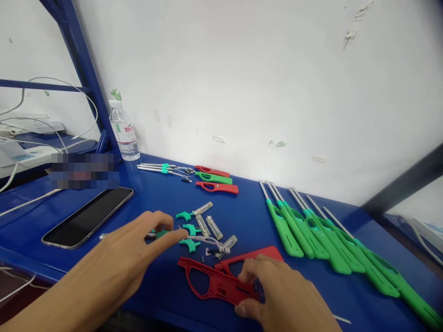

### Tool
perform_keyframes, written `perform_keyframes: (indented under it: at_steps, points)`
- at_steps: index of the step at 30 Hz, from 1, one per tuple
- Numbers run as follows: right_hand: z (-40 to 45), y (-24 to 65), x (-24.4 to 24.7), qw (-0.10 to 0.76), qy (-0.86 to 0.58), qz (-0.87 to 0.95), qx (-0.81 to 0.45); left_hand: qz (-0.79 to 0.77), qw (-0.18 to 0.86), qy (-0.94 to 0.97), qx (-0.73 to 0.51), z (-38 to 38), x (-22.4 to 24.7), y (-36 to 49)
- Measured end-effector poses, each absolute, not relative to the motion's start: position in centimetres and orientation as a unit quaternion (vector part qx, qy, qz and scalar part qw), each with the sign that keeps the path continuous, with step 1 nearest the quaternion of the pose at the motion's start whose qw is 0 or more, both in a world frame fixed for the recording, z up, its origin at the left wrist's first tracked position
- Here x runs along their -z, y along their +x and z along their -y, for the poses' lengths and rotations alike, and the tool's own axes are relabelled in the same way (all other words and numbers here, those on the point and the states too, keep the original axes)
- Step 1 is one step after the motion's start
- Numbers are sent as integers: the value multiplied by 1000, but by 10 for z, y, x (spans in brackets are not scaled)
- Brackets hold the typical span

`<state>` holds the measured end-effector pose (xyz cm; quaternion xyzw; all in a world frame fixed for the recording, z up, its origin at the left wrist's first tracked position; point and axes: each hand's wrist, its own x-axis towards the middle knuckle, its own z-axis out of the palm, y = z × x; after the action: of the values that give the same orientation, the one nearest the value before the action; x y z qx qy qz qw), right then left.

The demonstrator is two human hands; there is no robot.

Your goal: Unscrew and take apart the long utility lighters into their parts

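My left hand [138,246] pinches a lighter nozzle assembly: its metal tip [103,236] sticks out on the left, and thin wires [204,238] trail off to the right. My right hand [277,290] grips the right end of a red lighter casing half [221,285], which shows its hollow inside. Part of that end is hidden by my fingers. Just behind it lies another red casing half [263,254]. Beyond the wires are several green triggers [189,245] and clear fuel tanks [214,228], along with a few tiny loose parts [207,251].
Several green long-neck lighters [316,235] lie in a row on the right. Spare nozzle assemblies [162,168] and red and green casings [217,187] line the wall side. A phone [90,216] and a water bottle [123,133] stand or lie left on the blue table [155,304].
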<state>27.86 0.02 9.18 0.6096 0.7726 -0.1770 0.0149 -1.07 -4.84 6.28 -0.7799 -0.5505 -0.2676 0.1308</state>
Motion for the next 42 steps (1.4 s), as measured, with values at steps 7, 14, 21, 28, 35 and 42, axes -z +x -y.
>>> perform_keyframes:
  at_steps: [7, 14, 21, 28, 35, 42]
  points:
    - [0, 276, -94, -1, 612, -774, 166, 568, 129, -776, 242, 18, -81, -40]
    - [-2, 271, -97, 28, 604, -776, 179, 578, 88, -799, 140, -81, -98, -74]
    - [-3, 271, -99, 39, 605, -772, 191, 584, 66, -806, 73, -115, -86, -87]
    - [-3, 274, -112, 73, 588, -775, 219, 534, 43, -837, 113, -64, -88, -35]
    - [-3, 292, -108, 25, 574, -785, 230, 477, -17, -866, 148, -49, -80, -1]
    - [-8, 308, -114, -55, 611, -759, 217, 432, 11, -879, 203, -4, -113, 36]
